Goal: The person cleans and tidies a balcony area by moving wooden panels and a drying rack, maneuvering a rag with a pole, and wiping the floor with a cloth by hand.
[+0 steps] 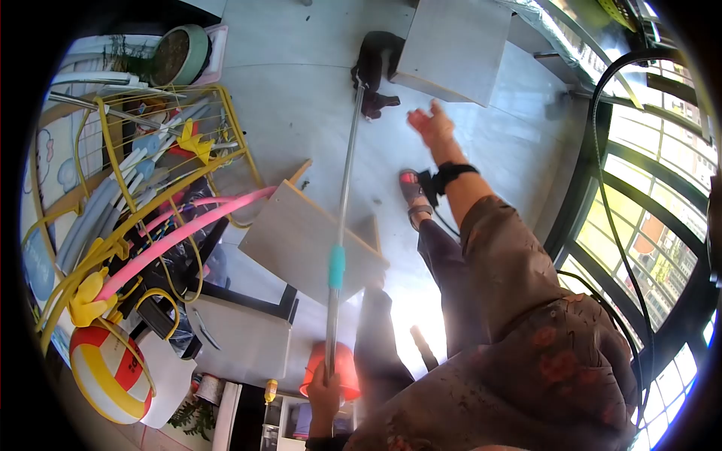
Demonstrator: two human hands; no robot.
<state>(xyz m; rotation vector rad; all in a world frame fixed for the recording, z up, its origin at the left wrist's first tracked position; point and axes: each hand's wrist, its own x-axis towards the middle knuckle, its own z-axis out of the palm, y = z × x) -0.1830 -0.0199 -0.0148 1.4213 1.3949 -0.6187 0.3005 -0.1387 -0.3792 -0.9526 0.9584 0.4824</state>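
Note:
My left hand [324,392], low in the view, is wrapped round the metal pole of a mop [346,180]. The pole has a teal sleeve [336,267] and slants up to a dark cloth head [378,64] lying on the floor. That cloth is against the edge of a pale wooden stool or box [453,49]. My right hand [433,129] reaches out over the floor with fingers apart, holding nothing, just below that box. A black band [451,174] circles the right wrist. Behind the pole stands another pale wooden piece [301,237].
On the left, a yellow wire rack [244,143] holds tubes, a pink hose [180,244] and a volleyball [111,374]. A red bucket [347,382] is beside my left hand. A potted plant [180,56] stands upper left. Barred windows and a black cable [602,161] line the right.

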